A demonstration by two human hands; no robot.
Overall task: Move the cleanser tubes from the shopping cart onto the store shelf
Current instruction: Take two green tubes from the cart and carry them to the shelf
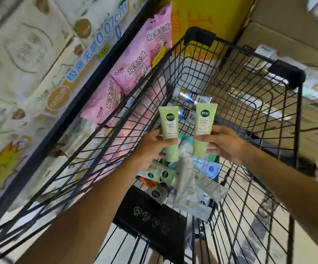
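Holding one green cleanser tube in each hand, you have both raised above the basket of the shopping cart (pixel 249 103). The left tube (pixel 168 128) stands nearly upright, its long axis running vertical in the view with a slight lean to the left at the top; the flat crimped end points up and the lower end sits inside your grip. The right tube (pixel 203 124) is parallel to it, leaning slightly right at the top, crimped end also up (printed labels on both face you). Your left hand (pixel 154 147) wraps the lower half of its tube, thumb across the front. Your right hand (pixel 224 143) pinches its tube from the right side, thumb on the front face. Both forearms extend forward over the cart's near edge. More tubes (pixel 186 180) lie jumbled on the cart floor below. Pink packages (pixel 135 60) fill the shelf (pixel 82 96) at left.
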